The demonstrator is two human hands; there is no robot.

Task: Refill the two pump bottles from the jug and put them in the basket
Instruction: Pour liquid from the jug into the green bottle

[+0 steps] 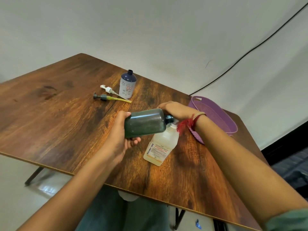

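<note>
Dark bottle held sideways over the jug

I am watching the head view, and both hands are working at the middle of the bench (66,105). The left hand (122,130) is grasping the base of the dark bottle (145,124), with the thumb lying on top and the fingers (134,140) curling underneath. The bottle is lying almost level in the air, its open neck pointing right. The right hand (176,110) is folding over the bottle's shoulder, its fingers clenching around that end, though their tips are hiding behind the bottle. A red wrist thread (184,125) is dangling from that wrist.

The jug (160,147) is standing upright on the bench just below the bottle's neck, pale liquid showing low inside it. Its top is partly covered by the thread, so I cannot tell whether a cap is on.

Farther back, the white bottle (127,85) is standing upright with its neck open. The white pump (108,89) and the grey pump (101,97) are lying just beside it on its left. The purple basket (233,129) is sitting at the right edge of the bench, nothing showing inside it
</note>
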